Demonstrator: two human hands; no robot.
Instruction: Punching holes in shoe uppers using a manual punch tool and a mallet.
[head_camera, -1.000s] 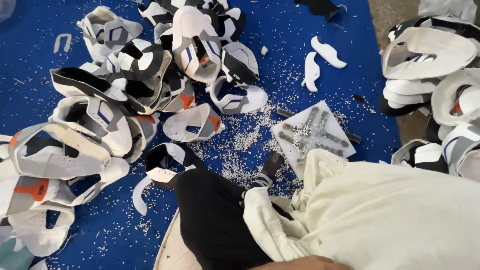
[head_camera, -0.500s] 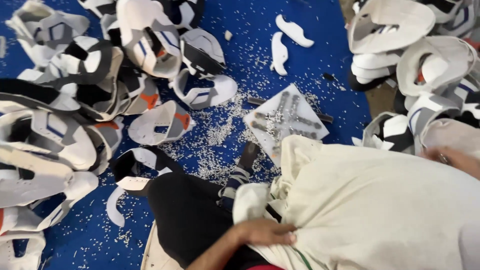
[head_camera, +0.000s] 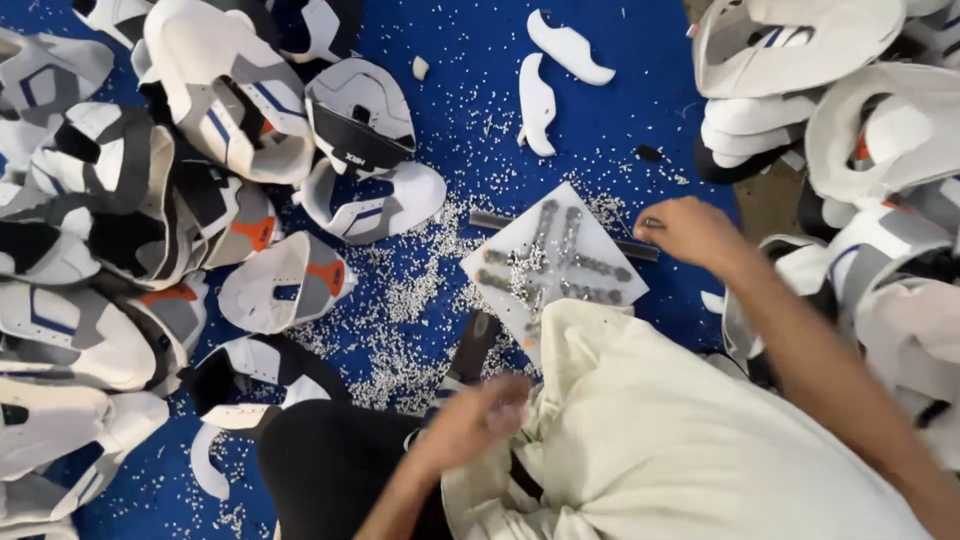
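My right hand reaches out over the blue mat, fingers bunched at the right end of a dark metal rod. The rod runs under a white square board marked with dark punch dents. Whether the fingers grip the rod is unclear. My left hand is blurred above my lap, at the edge of the cream cloth over my legs. It is close to a dark tool handle. Small white punched bits lie scattered around the board.
Heaps of white, grey and black shoe uppers cover the left side. More uppers are piled at the right. Two white cut pieces lie on the mat beyond the board.
My right hand has come in from the right edge to the rod by the board. My left hand has lifted off the cream cloth toward the tool handle. The view has shifted.
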